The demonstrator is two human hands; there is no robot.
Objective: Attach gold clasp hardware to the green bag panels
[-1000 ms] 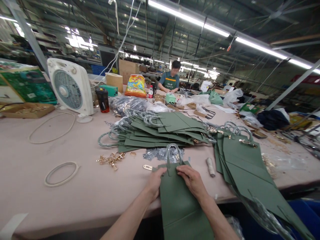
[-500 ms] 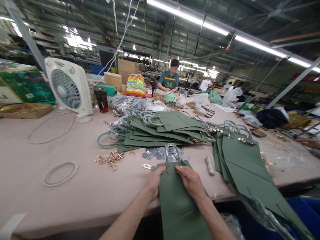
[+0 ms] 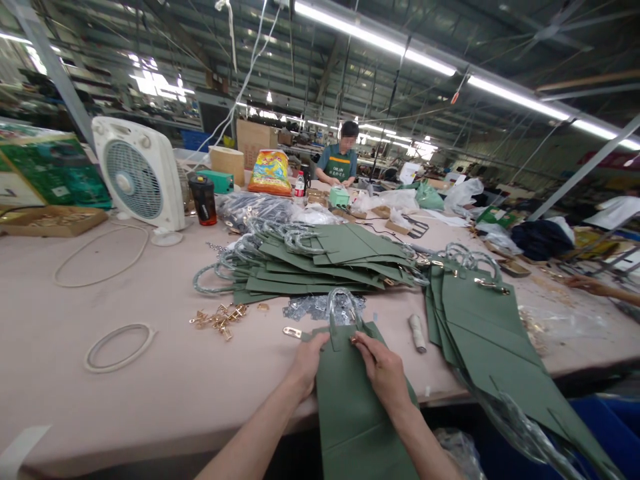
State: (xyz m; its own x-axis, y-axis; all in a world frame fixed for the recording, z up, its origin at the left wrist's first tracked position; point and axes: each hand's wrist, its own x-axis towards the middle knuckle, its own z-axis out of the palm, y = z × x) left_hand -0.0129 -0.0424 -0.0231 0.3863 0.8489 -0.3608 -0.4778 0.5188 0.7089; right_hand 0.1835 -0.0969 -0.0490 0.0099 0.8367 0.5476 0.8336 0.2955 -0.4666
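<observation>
A green bag panel (image 3: 357,400) with a plastic-wrapped loop handle (image 3: 331,308) hangs over the table's front edge before me. My left hand (image 3: 306,363) is closed on its upper left edge, thumb on top beside the handle's left base. A strap with a gold metal plate (image 3: 292,332) sticks out to the left of that hand. My right hand (image 3: 384,365) pinches a small gold fitting (image 3: 353,340) against the panel near the handle's right base; the fingers partly hide it. Small gold fittings (image 3: 220,321) lie in a loose heap left of the panel.
Behind the panel are flat metal pieces (image 3: 320,307) and a stack of green bag panels (image 3: 320,260). More panels (image 3: 495,320) overhang the edge at right, near a grey roll (image 3: 417,333). A fan (image 3: 137,177) stands at left; a co-worker (image 3: 340,160) is opposite.
My right fingertips have shifted slightly, and the gold fitting now shows between them. At the far right, another person's hand has come further into view. My left hand has hardly moved.
</observation>
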